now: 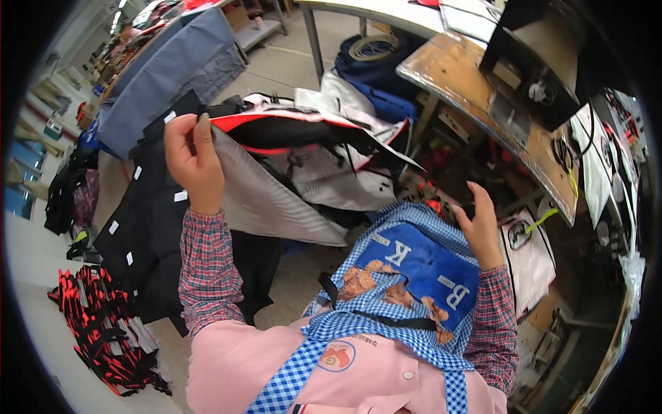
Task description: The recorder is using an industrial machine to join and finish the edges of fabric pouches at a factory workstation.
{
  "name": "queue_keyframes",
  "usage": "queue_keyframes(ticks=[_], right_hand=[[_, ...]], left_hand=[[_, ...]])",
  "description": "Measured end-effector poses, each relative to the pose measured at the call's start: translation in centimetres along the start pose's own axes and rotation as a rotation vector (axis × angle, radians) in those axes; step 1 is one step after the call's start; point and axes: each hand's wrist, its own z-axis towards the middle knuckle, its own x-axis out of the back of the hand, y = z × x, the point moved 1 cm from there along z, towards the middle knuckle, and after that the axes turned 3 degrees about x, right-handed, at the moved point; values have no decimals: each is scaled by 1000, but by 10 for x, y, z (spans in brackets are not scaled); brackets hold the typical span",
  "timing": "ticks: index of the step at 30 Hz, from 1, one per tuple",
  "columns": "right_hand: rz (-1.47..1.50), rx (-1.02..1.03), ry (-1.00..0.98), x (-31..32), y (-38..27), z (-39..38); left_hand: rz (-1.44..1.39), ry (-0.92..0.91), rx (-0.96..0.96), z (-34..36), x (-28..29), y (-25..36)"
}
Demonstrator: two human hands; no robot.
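My left hand (pixel 196 164) pinches the upper left corner of a grey fabric panel (pixel 265 196) between thumb and fingers. The panel hangs down from that grip, with a strip of red edging and black fabric beside it. It appears to run into a heap of white, black and pink sewn fabric pieces (pixel 338 181); where one piece ends I cannot tell. Raised at the right, in front of the worktop's near edge, my right hand (pixel 480 231) has its thumb and fingers apart and holds nothing.
A wooden worktop (pixel 455 72) carries a dark machine (pixel 541 62) at the right. Black fabric pieces with white labels (pixel 148 200) lie at the left, near a red-and-black pile (pixel 107 331). A white table (pixel 386 15) stands behind. A white piece (pixel 527 259) hangs below the worktop.
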Motion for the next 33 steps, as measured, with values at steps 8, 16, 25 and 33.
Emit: queue_keyframes(ticks=[8, 16, 25, 33], right_hand=[[204, 315, -536, -9, -81, 78], [1000, -373, -389, -24, -65, 46], [1223, -473, -75, -1, -40, 40], [744, -63, 196, 34, -44, -31]], left_hand=[[-139, 277, -120, 8, 41, 69], [7, 135, -281, -2, 10, 115], [-827, -1137, -457, -146, -41, 224], [-907, -879, -501, -35, -101, 223]])
